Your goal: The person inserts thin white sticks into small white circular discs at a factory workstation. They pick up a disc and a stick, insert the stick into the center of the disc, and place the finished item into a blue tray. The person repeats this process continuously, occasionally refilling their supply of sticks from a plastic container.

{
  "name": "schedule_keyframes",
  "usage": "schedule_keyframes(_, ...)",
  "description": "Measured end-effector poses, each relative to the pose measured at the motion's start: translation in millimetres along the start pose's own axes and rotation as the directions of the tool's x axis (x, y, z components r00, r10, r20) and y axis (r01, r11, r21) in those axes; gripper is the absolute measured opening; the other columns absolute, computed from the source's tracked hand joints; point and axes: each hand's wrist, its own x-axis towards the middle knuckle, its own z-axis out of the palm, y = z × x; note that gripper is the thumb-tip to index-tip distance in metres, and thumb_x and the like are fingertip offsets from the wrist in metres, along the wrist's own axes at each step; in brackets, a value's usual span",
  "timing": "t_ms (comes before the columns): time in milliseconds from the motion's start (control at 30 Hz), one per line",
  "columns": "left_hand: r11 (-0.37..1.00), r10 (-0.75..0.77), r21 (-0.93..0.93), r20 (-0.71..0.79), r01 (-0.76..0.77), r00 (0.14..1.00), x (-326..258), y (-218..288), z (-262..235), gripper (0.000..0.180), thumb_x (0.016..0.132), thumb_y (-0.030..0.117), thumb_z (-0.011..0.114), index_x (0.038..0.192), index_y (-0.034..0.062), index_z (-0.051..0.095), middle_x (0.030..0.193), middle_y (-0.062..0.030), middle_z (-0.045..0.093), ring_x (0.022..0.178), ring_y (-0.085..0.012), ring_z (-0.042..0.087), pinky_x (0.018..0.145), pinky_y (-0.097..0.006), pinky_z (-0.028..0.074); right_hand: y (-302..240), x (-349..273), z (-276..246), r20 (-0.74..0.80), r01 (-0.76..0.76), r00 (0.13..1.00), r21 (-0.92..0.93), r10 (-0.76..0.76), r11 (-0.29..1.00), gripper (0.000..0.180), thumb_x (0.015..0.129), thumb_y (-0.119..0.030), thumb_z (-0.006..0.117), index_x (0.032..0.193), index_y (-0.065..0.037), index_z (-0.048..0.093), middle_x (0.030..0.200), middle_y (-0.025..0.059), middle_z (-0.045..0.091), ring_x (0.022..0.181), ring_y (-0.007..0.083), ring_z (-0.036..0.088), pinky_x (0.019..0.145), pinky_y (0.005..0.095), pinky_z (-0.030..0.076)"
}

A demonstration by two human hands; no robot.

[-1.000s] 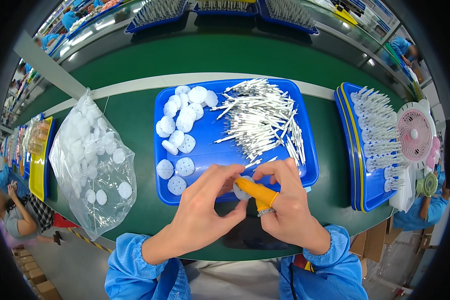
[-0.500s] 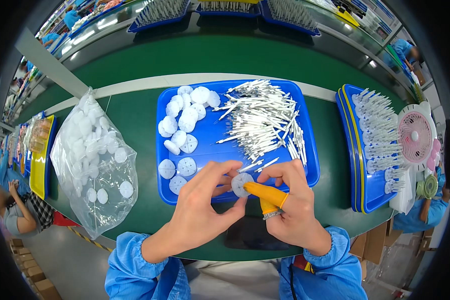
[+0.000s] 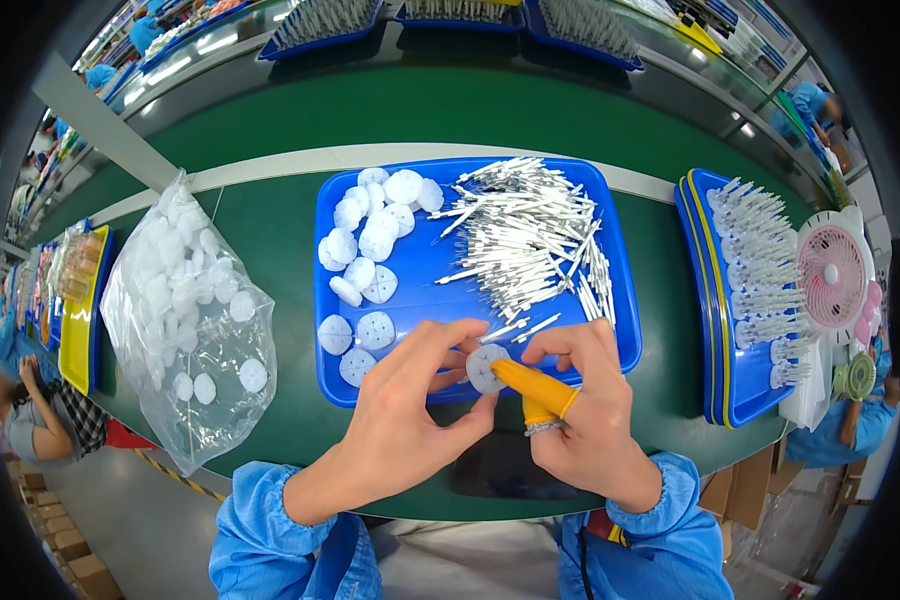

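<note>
My left hand [image 3: 410, 410] pinches a round, white plastic disc [image 3: 486, 369] with small holes between thumb and fingers, above the front edge of a blue tray [image 3: 420, 300]. Yellow finger covers sit on my right hand [image 3: 585, 410], and one covered fingertip presses on the face of that disc. The right hand's other fingers are bent, and whatever lies behind the disc is hidden. Loose white discs [image 3: 377, 238] lie along the tray's left side. A heap of thin white rods with dark grey ends [image 3: 525, 235] fills its right half.
A clear plastic bag of discs [image 3: 185, 300] lies left of the tray. On the right, stacked blue and yellow trays [image 3: 735, 400] carry discs with upright rods, beside a pink-and-white fan [image 3: 832, 270]. A dark flat object [image 3: 510, 468] is under my wrists. Other people work around the edges.
The picture has shifted very slightly. Both hands keep the same pose at the disc, and nothing has been let go.
</note>
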Motion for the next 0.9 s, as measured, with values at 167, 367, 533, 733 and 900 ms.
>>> schedule_keyframes(167, 1.0, -0.01, 0.01, 0.0, 0.01, 1.0, 0.7, -1.0, -1.9, 0.06, 0.078, -0.01, 0.08, 0.135, -0.0008, 0.061, 0.12, -0.0125, 0.066, 0.107, -0.0214, 0.075, 0.094, -0.036, 0.066, -1.9, -1.2, 4.5, 0.069, 0.045, 0.997, 0.005, -0.045, 0.999, 0.051, 0.052, 0.009, 0.067, 0.102, 0.006, 0.08, 0.109, 0.014, 0.064, 0.09, 0.0319, 0.053, 0.071, 0.0385, 0.046)
schedule_keyframes(367, 0.963, -0.103, -0.248, 0.013, 0.103, 0.995, -0.4, 0.8, -5.2, 0.063, 0.082, -0.012, 0.08, 0.139, -0.0021, 0.055, 0.124, -0.0119, 0.064, 0.12, -0.0244, 0.07, 0.108, -0.04, 0.058, 1.1, 0.8, -3.8, -0.08, -0.106, 0.991, 0.053, 0.11, 0.993, 0.041, 0.069, 0.014, 0.067, 0.108, 0.002, 0.07, 0.116, 0.0144, 0.067, 0.099, 0.0338, 0.06, 0.082, 0.0419, 0.05)
schedule_keyframes(533, 0.88, 0.005, -0.471, 0.132, 0.058, 0.991, 0.7, -4.4, -5.7, 0.067, 0.083, -0.009, 0.082, 0.143, -0.002, 0.052, 0.132, -0.0137, 0.063, 0.136, -0.0266, 0.059, 0.12, -0.046, 0.044, 6.1, -14.7, -4.7, 0.265, -0.465, 0.884, 0.433, 0.384, 0.772, 0.03, 0.096, 0.002, 0.068, 0.124, -0.003, 0.059, 0.116, 0.0167, 0.07, 0.106, 0.039, 0.068, 0.092, 0.0435, 0.054)
schedule_keyframes(733, 0.928, -0.07, -0.361, 0.085, 0.096, 0.994, -6.2, -4.2, -1.1, 0.069, 0.085, 0.006, 0.084, 0.145, -0.0049, 0.053, 0.139, -0.0155, 0.059, 0.136, -0.0297, 0.058, 0.123, -0.05, 0.04, 5.7, -34.9, -59.4, 0.056, -0.423, 0.89, 0.47, 0.452, 0.775, 0.027, 0.09, 0.004, 0.08, 0.116, -0.001, 0.072, 0.108, 0.0098, 0.075, 0.102, 0.0185, 0.07, 0.094, 0.033, 0.053)
schedule_keyframes(900, 0.97, -0.075, -0.22, 0.147, 0.107, 0.986, -4.0, -3.3, 0.4, 0.048, 0.093, 0.013, 0.077, 0.133, -0.0061, 0.06, 0.131, -0.0141, 0.061, 0.13, -0.0275, 0.06, 0.112, -0.044, 0.048, 28.5, -102.1, -139.3, -0.473, -0.457, 0.64, 0.4, 0.606, 0.795, 0.017, 0.093, 0.0, 0.078, 0.11, 0.003, 0.078, 0.101, 0.0066, 0.078, 0.091, 0.0117, 0.072, 0.083, 0.029, 0.057)
